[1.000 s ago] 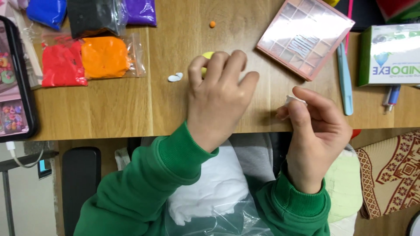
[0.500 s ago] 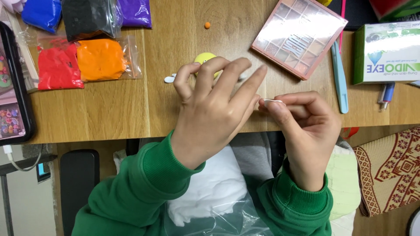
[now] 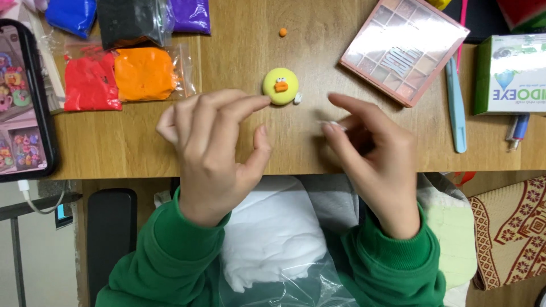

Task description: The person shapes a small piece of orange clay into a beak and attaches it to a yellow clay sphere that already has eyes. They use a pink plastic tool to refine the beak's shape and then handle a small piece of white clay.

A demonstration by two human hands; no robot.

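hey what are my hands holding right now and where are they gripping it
The right hand pinches a tiny white bit between thumb and fingers. The left hand holds nothing; its fingers reach toward the yellow clay face on the table.

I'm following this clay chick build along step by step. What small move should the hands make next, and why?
Probably bring the right hand to the yellow clay chick and press on the small white bit pinched at its fingertips. The chick already has eyes and an orange beak, a white piece sits at one side only, and the left hand is close enough to steady it.
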